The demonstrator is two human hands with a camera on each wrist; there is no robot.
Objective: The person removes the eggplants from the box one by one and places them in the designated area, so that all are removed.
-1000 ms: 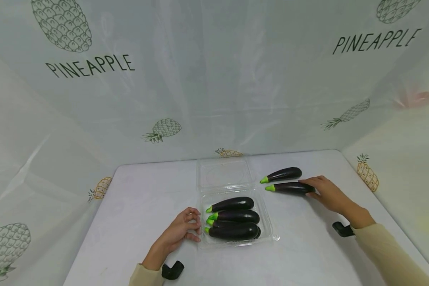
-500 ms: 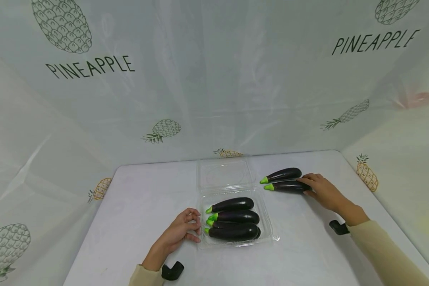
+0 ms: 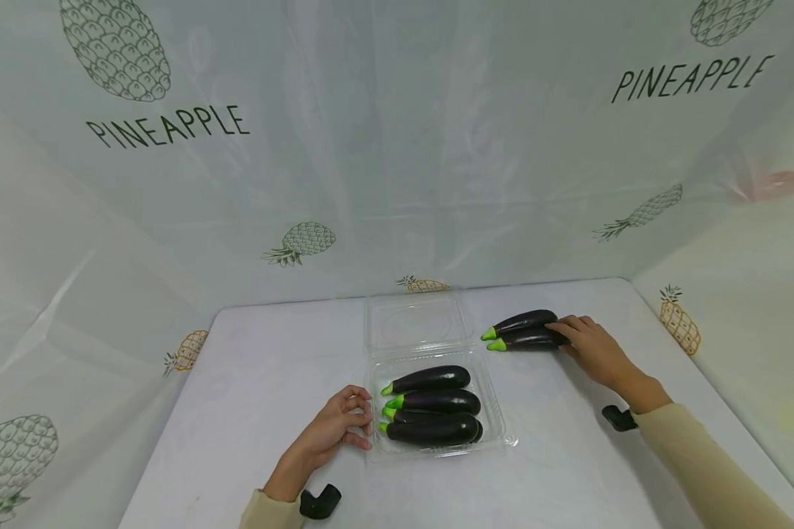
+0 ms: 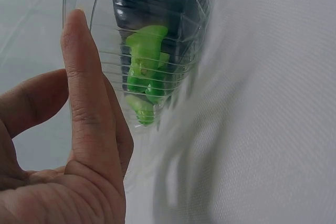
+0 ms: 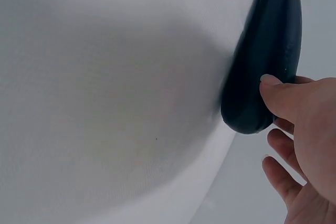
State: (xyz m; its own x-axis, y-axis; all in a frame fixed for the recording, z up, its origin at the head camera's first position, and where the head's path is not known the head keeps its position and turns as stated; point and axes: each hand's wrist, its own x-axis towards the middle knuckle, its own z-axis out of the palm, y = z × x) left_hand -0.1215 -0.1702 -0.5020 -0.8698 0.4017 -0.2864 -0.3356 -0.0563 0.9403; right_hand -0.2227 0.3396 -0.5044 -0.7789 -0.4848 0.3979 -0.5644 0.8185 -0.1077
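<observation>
The left hand (image 3: 336, 420), grip loose, touches the clear box (image 3: 496, 413); right of the box, the right hand (image 3: 594, 353) pinches the nearer eggplant (image 3: 529, 339) by its blunt end; a firm pinch should avoid nudging the farther eggplant (image 3: 526, 320) beside it.

Six eggplants (image 3: 437, 429) and one container (image 3: 493, 404) share one table (image 3: 271, 375).

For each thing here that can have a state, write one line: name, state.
Plastic container: open
Lid: folded back
Eggplants in the container: lying on their sides
Near loose eggplant: pinched at its thick end; lifted or not, unclear
Far loose eggplant: lying on the table
Left hand: at the container's left edge, grip unclear
Right hand: holding the near loose eggplant
</observation>
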